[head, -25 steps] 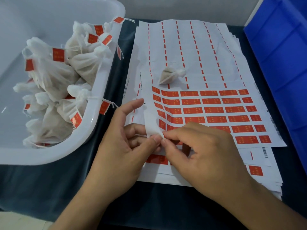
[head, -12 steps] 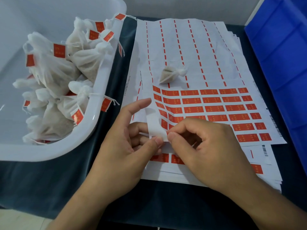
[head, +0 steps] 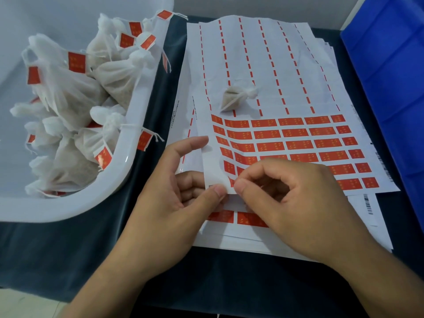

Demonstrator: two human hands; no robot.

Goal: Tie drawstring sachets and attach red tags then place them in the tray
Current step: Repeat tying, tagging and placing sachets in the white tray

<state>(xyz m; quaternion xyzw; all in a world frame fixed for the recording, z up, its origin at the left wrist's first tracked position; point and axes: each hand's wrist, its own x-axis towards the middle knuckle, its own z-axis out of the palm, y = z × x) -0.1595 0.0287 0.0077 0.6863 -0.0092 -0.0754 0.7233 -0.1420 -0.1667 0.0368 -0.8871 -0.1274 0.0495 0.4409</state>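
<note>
Head view: the step in hand is peeling a red tag off the sticker sheet (head: 286, 143). The left hand (head: 169, 203) pinches the sheet's lifted near-left corner between thumb and fingers; the right hand (head: 291, 203) curls at that corner, thumb on the edge tag (whether it has it free, I cannot tell). One sachet (head: 236, 97) lies untagged on the sheet, tagged ones in the tray (head: 142, 143). Next calls for carrying the tag to its string. Against half a second ago, the right fingers sit lower on the corner.

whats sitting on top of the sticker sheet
One small tied sachet with no red tag lies on the top sticker sheet. Both hands cover its near corner, so nothing there can be seen.
</note>
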